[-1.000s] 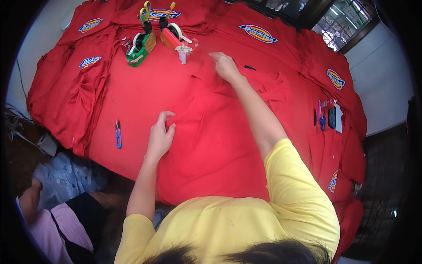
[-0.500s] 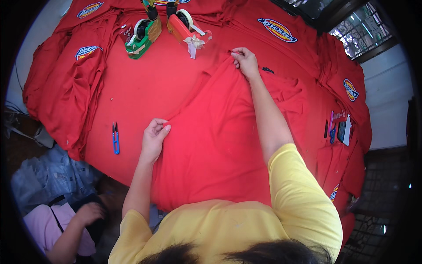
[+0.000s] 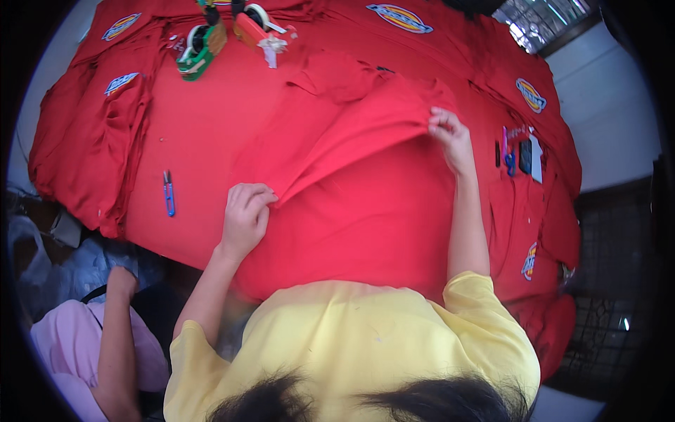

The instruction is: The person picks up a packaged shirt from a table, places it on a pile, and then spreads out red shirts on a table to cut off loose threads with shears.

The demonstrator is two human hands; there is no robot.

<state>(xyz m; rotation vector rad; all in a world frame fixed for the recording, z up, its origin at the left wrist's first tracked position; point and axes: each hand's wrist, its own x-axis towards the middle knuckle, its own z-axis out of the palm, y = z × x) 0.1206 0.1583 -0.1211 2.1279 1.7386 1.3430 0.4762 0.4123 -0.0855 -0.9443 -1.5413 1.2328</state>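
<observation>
A red shirt (image 3: 373, 211) spreads over the table in front of me, its near part reaching my yellow top. My left hand (image 3: 246, 216) is closed, pinching a fold of the shirt on the left side. Farther off to the right, my right hand (image 3: 450, 137) pinches the same fabric, and a taut lifted fold runs between the two hands. Past that fold, the shirt's far part lies loosely rumpled. Thread snips (image 3: 169, 193) with blue handles rest on the red table surface (image 3: 190, 141), left of my left hand.
Green (image 3: 195, 60) and red (image 3: 254, 34) tape dispensers stand at the back. Red garments with badges are piled at left (image 3: 88, 148) and right (image 3: 524, 204). Small tools (image 3: 509, 160) lie at right. Another person's arm (image 3: 116, 344) shows at lower left, near plastic bags (image 3: 74, 264).
My right hand has moved right and closer, drawing its edge of the shirt across. My left hand keeps its pinch. The view has shifted, and the other person's arm has moved.
</observation>
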